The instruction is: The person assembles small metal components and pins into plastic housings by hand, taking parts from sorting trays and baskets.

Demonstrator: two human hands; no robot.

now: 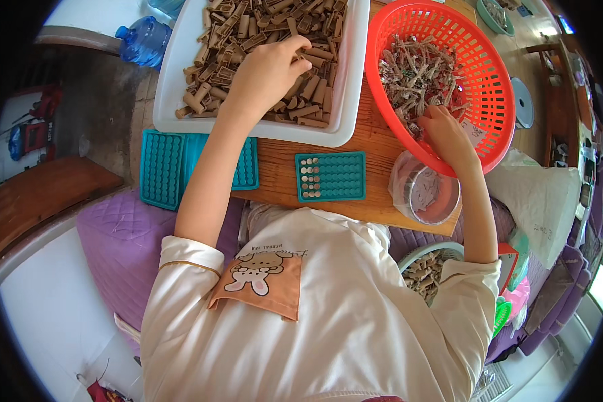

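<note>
My left hand (268,74) is over a white plastic tub (347,127) heaped with brown half-tube pieces (309,110). Its thumb and fingertips are apart, close to the pieces. My right hand (449,137) reaches over the near rim of a red slotted basket (487,74) into a pile of thin crinkled grey strips (415,70). Its fingers curl at the pile's edge; what they hold, if anything, is hidden. Between my arms a small teal tray (342,177) lies on the wooden table, with silvery round pieces (311,175) in its left columns.
More teal trays (161,167) lie under my left forearm. A clear round container (432,194) stands below the basket at the table edge. Beside my right elbow is a white basket (442,251) of brown pieces. A blue water bottle (144,41) stands left of the tub.
</note>
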